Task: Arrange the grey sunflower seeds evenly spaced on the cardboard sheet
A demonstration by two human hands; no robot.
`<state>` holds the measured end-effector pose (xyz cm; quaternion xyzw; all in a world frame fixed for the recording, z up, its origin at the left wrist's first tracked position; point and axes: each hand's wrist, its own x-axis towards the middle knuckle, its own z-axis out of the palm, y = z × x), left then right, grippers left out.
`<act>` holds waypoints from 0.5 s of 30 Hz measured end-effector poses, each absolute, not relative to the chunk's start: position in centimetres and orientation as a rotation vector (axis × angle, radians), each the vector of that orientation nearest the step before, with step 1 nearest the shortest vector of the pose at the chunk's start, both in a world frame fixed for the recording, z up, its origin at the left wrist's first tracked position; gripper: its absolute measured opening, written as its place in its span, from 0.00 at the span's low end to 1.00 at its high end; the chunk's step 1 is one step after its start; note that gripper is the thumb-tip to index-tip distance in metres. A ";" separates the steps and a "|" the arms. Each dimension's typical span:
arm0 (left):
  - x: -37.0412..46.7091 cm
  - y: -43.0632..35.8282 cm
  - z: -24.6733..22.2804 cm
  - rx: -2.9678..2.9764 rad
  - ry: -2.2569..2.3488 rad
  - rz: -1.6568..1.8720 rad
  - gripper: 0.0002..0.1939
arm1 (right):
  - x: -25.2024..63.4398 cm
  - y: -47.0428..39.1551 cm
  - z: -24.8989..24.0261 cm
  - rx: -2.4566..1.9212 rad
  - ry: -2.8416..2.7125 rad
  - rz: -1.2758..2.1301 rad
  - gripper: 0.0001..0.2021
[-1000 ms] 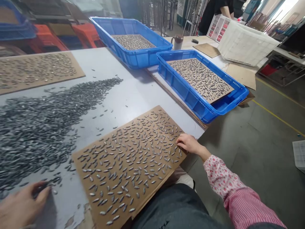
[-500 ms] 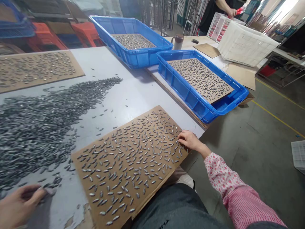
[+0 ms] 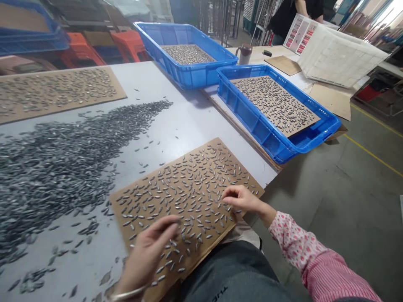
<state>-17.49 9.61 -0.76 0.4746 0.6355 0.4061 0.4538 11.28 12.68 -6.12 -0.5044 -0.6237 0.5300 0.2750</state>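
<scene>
A brown cardboard sheet lies at the table's front edge, covered with small silvery spindle-shaped metal pieces set apart from each other. Over its lower left part is my left hand, thumb and forefinger pinched; a dark bit shows at the fingertips, too blurred to name. My right hand hovers by the right side of the sheet, fingers curled and thumb close to the forefinger. Whatever it may hold is hidden. To the left spreads a large heap of loose dark metal pieces.
Two blue trays at the back hold filled cardboard sheets. Another filled sheet lies at the far left. Beyond are a mug, a white crate and a person in dark clothing.
My left hand has moved right and up from beside the heap to above the cardboard sheet. My right hand has shifted slightly inward and toward me. The view has turned a little left.
</scene>
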 end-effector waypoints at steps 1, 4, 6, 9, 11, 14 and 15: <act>-15.4 9.2 -0.4 1.243 1.494 0.929 0.19 | 10.1 11.9 -5.9 -1.269 -1.579 1.577 0.13; -11.2 8.2 -0.3 1.444 1.337 0.769 0.13 | 7.5 9.7 -5.1 -1.090 -1.268 1.879 0.16; -10.0 7.6 -1.1 1.544 1.329 0.730 0.11 | 6.9 8.7 -5.0 -1.088 -1.105 1.916 0.16; -9.5 7.0 -2.6 1.643 1.344 0.746 0.10 | 7.2 7.8 -5.6 -1.130 -0.941 1.901 0.16; -9.3 6.7 -3.3 1.638 1.349 0.786 0.09 | 7.6 7.6 -6.3 -1.116 -0.873 1.897 0.15; -8.8 6.6 -3.7 1.490 1.373 0.855 0.09 | 7.9 7.6 -6.7 -1.053 -0.823 1.850 0.13; -8.5 6.6 -3.7 1.417 1.368 0.874 0.10 | 7.9 7.6 -6.7 -1.035 -0.815 1.826 0.13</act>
